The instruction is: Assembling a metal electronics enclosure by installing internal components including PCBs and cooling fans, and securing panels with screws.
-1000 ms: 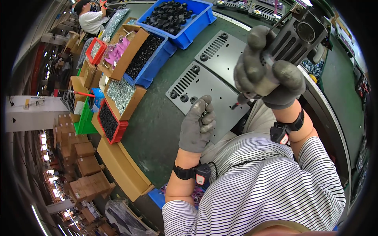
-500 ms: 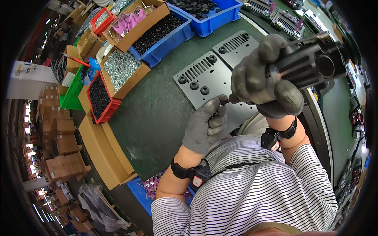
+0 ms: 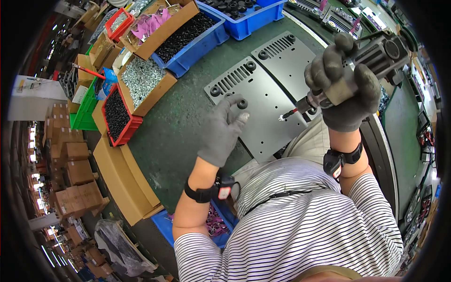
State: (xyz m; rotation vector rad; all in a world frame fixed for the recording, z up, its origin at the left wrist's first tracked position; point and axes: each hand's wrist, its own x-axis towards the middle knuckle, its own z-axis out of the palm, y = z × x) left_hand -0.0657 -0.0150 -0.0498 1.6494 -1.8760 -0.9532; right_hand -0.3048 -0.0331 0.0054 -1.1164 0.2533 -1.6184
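My right hand (image 3: 345, 80), in a grey glove, is wrapped round a dark power screwdriver (image 3: 376, 58). Its red-sleeved bit points left and down over a grey metal plate (image 3: 263, 122), with a small shiny screw (image 3: 282, 117) at the tip. My left hand (image 3: 220, 131), gloved too, hangs over the plate's left edge with thumb and forefinger apart. The fingertips come up beside a black rubber foot (image 3: 242, 104); whether they touch it I cannot tell. More black feet sit near the plate's slotted far end, such as one foot (image 3: 215, 91) at the corner.
A second slotted plate (image 3: 293, 66) lies right of the first on the green table (image 3: 164, 141). Along the far left stand a red bin (image 3: 127, 134) of black parts, a cardboard box (image 3: 162, 89) of silver screws and a blue bin (image 3: 181, 68) of black screws. Another blue bin (image 3: 242, 30) is behind.
My left hand has left the bit tip and moved left to the rubber foot, its fingers spreading. The screwdriver has drawn back to the right, and a screw now shows on its bit.
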